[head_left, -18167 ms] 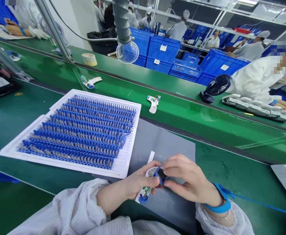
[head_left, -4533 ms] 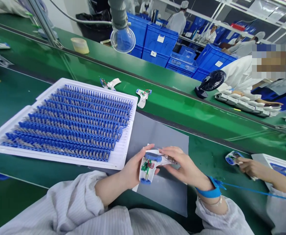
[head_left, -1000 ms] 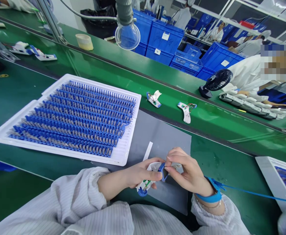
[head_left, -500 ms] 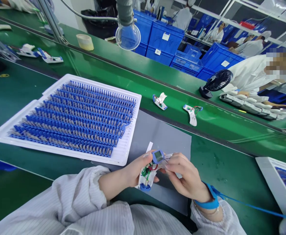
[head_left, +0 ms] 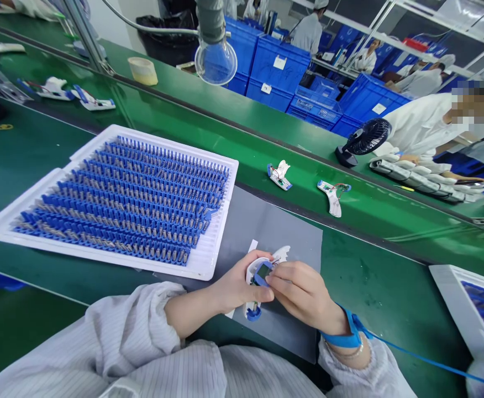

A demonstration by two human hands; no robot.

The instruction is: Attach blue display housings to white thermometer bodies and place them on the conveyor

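My left hand [head_left: 240, 290] grips a white plastic device housing [head_left: 252, 276] with a blue end piece at its lower tip. A small blue-framed screen module [head_left: 262, 273] sits at the top of the housing, and my right hand [head_left: 304, 293] pinches it with thumb and fingertips. Wires and the circuit inside are hidden by my fingers. Both hands are above a grey mat [head_left: 283, 232], and a blue wrist strap [head_left: 341, 338] circles my right wrist. To the left lies a white tray [head_left: 101, 251] with rows of blue-and-metal parts.
A green conveyor belt [head_left: 242, 166] carries two white devices [head_left: 279, 176] past the mat, with more at far left. Beyond it stand a desk fan [head_left: 364, 138], a tape roll [head_left: 142, 71], a fume hood [head_left: 216, 61] and blue crates [head_left: 279, 72]. A white tray [head_left: 466, 304] sits at right.
The blue-framed module has gone from standing up on the housing to lying against it, under my right fingers. The devices on the belt have moved rightward.
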